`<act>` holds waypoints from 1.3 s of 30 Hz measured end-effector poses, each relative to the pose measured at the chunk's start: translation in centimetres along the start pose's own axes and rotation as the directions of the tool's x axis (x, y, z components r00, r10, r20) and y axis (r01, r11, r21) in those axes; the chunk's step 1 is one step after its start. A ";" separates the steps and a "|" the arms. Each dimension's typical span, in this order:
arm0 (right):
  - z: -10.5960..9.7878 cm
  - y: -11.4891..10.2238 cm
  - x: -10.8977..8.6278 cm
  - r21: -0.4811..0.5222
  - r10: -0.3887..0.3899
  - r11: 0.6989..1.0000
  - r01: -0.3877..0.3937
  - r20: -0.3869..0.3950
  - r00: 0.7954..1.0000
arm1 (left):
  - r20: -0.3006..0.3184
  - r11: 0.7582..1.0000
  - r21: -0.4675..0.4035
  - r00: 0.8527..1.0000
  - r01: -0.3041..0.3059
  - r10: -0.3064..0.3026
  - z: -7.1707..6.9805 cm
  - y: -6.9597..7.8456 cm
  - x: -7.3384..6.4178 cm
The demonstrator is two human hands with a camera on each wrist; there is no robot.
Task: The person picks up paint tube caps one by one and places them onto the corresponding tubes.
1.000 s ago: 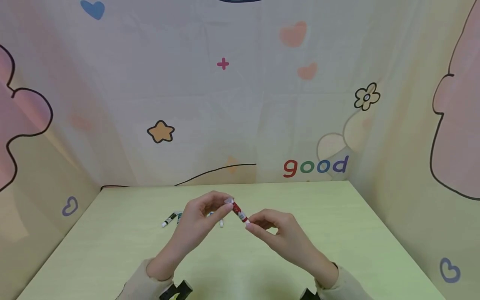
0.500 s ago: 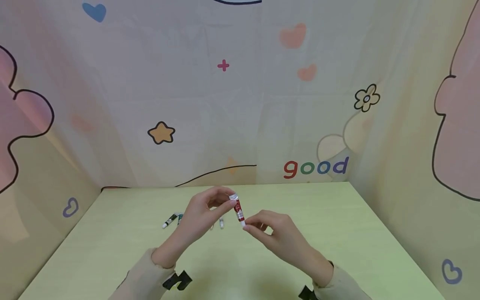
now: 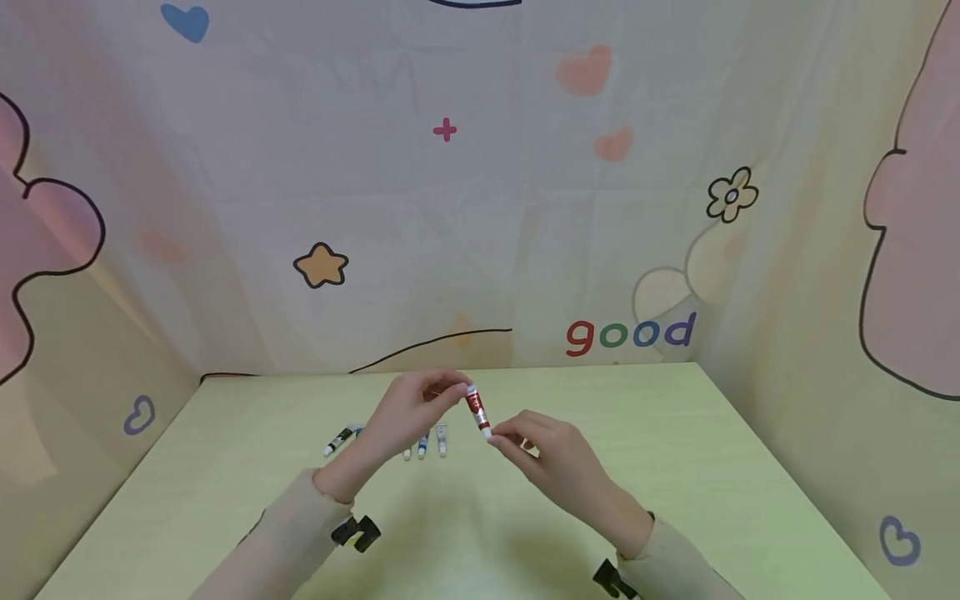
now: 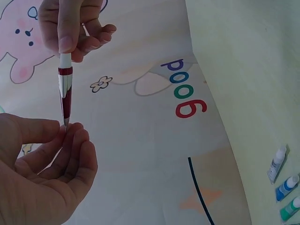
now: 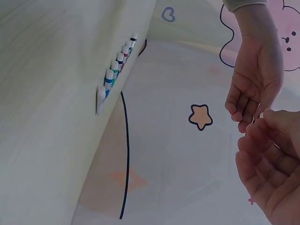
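Observation:
A small red-and-silver paint tube with a white cap is held in the air above the table, tilted with its cap low and to the right. My left hand pinches its flat crimped end between thumb and fingers. The white cap is pinched by the thumb and index finger of my right hand. In the left wrist view the tube stretches straight between both hands, its other fingers loosely bent. From the right wrist camera, my right hand and left hand hide the tube.
More paint tubes lie in a row on the pale table behind my left hand: a black-banded one, a blue one and a whitish one among several. A green one shows too. A printed cloth backdrop stands behind.
The red tube has swung from a diagonal to a steeper tilt. Both hands have risen slightly, keeping their pinch, and more of the tubes behind my left hand now show.

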State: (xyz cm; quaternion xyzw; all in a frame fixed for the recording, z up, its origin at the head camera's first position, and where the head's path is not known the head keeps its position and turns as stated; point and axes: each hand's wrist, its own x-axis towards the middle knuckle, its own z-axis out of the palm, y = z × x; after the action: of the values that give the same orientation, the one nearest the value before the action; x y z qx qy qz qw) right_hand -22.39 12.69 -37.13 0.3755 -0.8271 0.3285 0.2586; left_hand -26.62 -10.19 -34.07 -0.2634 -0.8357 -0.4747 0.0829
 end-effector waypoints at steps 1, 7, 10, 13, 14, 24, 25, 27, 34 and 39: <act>0.0 0.1 0.0 -0.009 0.004 1.000 -0.004 0.002 1.000 | 0.010 1.000 0.003 1.000 0.003 -0.003 -0.1 -0.2 0.2; 0.4 0.7 0.3 -0.064 0.013 0.998 -0.012 0.028 1.000 | 0.088 1.000 0.027 0.996 -0.014 0.011 -0.2 -1.4 1.6; 0.8 1.1 0.4 -0.090 0.004 0.996 0.000 0.038 0.999 | 0.116 0.999 0.050 0.993 -0.002 -0.004 -0.1 -1.9 2.2; 1.3 1.5 0.5 -0.120 -0.004 0.993 0.010 0.052 0.999 | 0.137 0.997 0.069 0.990 0.015 -0.025 0.0 -2.3 2.7; 1.5 1.7 0.5 -0.130 0.000 0.992 0.008 0.060 0.998 | 0.144 0.997 0.074 0.989 0.021 -0.031 0.0 -2.5 2.9; 3.1 3.1 1.1 -0.261 0.030 0.965 0.007 0.138 0.990 | 0.195 0.993 0.097 0.977 0.066 -0.084 0.7 -4.8 4.6; 3.3 3.4 1.1 -0.270 0.035 0.963 0.005 0.145 0.989 | 0.200 0.992 0.102 0.976 0.069 -0.088 0.8 -5.1 4.7; 3.6 3.8 1.2 -0.277 0.058 0.961 -0.011 0.162 0.985 | 0.210 0.991 0.114 0.973 0.077 -0.099 1.0 -5.7 5.0; 4.7 4.9 1.5 -0.300 0.095 0.953 -0.026 0.218 0.971 | 0.240 0.988 0.133 0.965 0.076 -0.107 1.6 -7.3 5.9; 5.4 5.5 1.6 -0.304 0.125 0.952 -0.039 0.270 0.955 | 0.259 0.987 0.130 0.958 0.093 -0.124 2.1 -8.0 6.2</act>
State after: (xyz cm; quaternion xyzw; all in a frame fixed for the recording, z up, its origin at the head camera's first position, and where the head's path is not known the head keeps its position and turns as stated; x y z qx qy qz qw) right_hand -28.63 10.71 -41.53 0.3410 -0.9106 0.1541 0.1754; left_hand -35.80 -9.46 -38.82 -0.2732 -0.8788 -0.3892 -0.0411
